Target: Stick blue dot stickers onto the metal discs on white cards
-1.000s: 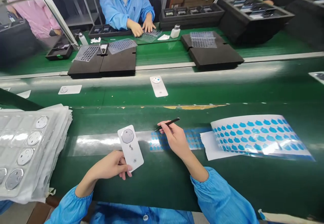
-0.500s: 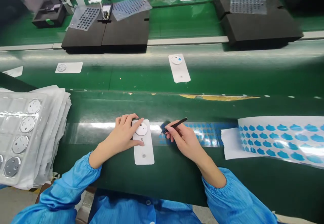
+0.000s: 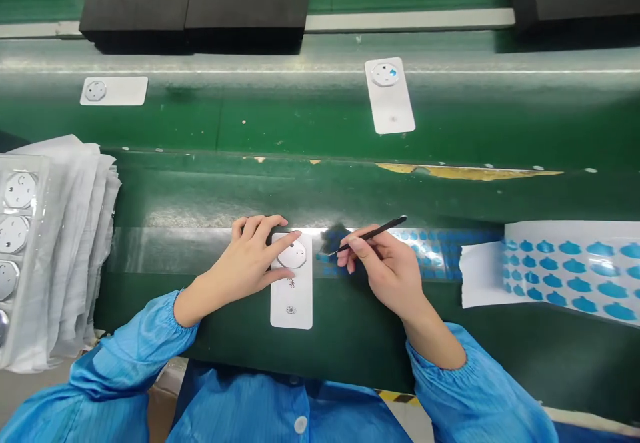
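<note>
A white card (image 3: pixel 291 306) with a round white disc (image 3: pixel 293 255) near its top lies upright in front of me. My left hand (image 3: pixel 255 253) rests at its left edge, fingers apart, thumb and forefinger touching card and disc. Black tweezers (image 3: pixel 383 227) are pinched in my right hand (image 3: pixel 385 263), their tip pointing left, close to small blue stickers on a clear strip (image 3: pixel 430 253) right of the card. To the right, a white sheet (image 3: pixel 483 276) lies under a film with larger blue stickers (image 3: pixel 570 264).
Stacked clear trays (image 3: pixel 45 229) with discs and white sheets stand at the left. Beyond, one card (image 3: pixel 123 91) lies at the left, and another card (image 3: pixel 393 106) with a blue spot on its disc at centre right. Black boxes (image 3: pixel 245 3) stand at the back.
The view has tilted down and come closer, so the far workers' hands are out of frame. My left hand remains on the card; the tweezers in my right hand now lie flatter, the tip near the stickers.
</note>
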Tool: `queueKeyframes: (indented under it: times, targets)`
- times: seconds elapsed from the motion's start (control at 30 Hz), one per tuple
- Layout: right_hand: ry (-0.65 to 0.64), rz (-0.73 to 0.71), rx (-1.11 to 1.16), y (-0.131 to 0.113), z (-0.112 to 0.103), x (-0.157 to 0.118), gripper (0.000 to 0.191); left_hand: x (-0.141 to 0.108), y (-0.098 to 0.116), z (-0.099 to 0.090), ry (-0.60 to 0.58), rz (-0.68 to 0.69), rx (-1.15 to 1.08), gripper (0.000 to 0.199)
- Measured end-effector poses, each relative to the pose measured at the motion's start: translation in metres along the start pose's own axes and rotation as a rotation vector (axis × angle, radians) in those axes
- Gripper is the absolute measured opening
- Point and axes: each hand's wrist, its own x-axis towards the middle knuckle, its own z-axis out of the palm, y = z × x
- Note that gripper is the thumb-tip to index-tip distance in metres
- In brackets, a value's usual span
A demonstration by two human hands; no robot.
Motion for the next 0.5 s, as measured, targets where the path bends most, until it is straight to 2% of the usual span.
queueKeyframes:
  times: [0.3,0.5]
  targets:
    - [0.051,0.164,0.117,-0.019,0.033,0.010,0.046,0.000,0.002,0.003,0.002,-0.024,-0.022,0.059]
    - [0.044,0.188,0.090,-0.020,0.038,0.012,0.044,0.000,0.002,0.005,0.010,-0.016,-0.032,0.062]
